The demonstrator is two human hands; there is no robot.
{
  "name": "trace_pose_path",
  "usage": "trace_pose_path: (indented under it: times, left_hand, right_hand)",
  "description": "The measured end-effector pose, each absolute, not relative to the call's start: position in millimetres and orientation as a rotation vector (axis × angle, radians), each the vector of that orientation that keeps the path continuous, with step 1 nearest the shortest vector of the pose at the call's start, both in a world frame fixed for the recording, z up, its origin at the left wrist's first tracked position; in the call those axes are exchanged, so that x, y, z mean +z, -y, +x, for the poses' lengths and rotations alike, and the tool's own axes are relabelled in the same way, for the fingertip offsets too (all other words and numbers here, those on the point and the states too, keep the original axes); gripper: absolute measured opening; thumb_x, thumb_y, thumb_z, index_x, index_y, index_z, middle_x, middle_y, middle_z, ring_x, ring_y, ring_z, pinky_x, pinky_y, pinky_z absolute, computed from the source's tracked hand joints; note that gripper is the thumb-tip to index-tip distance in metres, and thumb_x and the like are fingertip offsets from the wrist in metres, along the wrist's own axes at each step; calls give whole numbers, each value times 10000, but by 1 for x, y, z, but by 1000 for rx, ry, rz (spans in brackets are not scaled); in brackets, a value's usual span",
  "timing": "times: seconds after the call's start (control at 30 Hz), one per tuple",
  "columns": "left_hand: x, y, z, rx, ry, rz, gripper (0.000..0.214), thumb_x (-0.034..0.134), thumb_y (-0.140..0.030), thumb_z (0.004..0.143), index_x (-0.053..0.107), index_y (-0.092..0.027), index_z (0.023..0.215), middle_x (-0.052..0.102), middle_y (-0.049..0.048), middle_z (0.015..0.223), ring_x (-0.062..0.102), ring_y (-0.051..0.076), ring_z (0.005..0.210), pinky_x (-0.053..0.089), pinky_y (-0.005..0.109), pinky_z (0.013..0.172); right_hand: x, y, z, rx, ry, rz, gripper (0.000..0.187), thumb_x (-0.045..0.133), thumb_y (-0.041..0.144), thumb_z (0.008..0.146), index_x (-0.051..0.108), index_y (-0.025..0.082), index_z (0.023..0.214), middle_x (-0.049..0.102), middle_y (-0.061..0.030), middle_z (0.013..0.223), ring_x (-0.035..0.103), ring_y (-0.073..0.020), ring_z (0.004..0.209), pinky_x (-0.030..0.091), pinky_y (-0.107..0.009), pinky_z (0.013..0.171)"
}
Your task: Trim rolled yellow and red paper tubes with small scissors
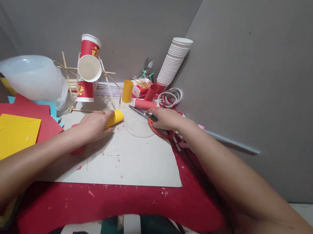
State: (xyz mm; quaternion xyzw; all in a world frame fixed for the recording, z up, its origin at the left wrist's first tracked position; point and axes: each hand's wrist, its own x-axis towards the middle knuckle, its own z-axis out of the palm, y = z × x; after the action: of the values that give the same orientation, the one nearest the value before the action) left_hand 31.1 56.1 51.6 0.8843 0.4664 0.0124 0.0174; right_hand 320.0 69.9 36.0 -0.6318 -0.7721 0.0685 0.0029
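My left hand (pixel 94 125) is closed around a yellow paper tube (pixel 118 117), whose far end sticks out past the fingers. Over the white board, my right hand (pixel 166 118) grips a pair of scissors (pixel 158 130) near the pivot; the blades point left and the orange handles lie towards me. Just behind the blades lies a red paper tube (pixel 145 104). A second yellow tube (pixel 127 91) stands upright beyond my left hand, and another red tube (pixel 151 92) leans nearby. Something red (pixel 78 150) is partly hidden under my left wrist.
Behind my left hand stands a stick frame (pixel 108 78) with red-and-white paper cups (pixel 82 91). A tall cup stack (pixel 172 63) leans at the back, beside coiled white wire (pixel 170 97). Yellow sheets (pixel 17 133) and a plastic bag (pixel 33 77) lie left. Scraps dot the white board (pixel 141 167).
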Motion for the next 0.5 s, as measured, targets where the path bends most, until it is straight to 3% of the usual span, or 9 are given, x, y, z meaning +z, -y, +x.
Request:
trace_pose_path:
  times: [0.13, 0.27, 0.5]
  left_hand:
    - [43, -66, 33, 35, -1424, 2750, 357, 491, -356, 865, 546, -179, 1170, 707, 164, 977, 671, 304, 808, 462, 358, 668]
    - [44, -66, 25, 4, -1451, 2737, 373, 509, -322, 828, 546, -202, 1179, 707, 158, 1047, 675, 297, 846, 460, 348, 679]
    - [57, -60, 3, -129, -1502, 2723, 475, 575, -400, 776, 586, -208, 1211, 716, 168, 1008, 675, 352, 855, 482, 410, 710]
  right_hand:
    - [34, -65, 324, 243, 2453, -1900, 547, 618, 227, 729, 619, 268, 1274, 686, -93, 1199, 658, -280, 980, 503, -345, 741]
    - [36, -57, 328, 303, 2445, -1808, 595, 632, 240, 736, 582, 267, 1328, 653, -90, 1278, 629, -286, 1095, 509, -357, 835]
    - [49, -47, 341, 408, 2242, -1752, 662, 655, 220, 731, 532, 212, 1381, 678, -82, 1215, 659, -232, 998, 519, -324, 858]
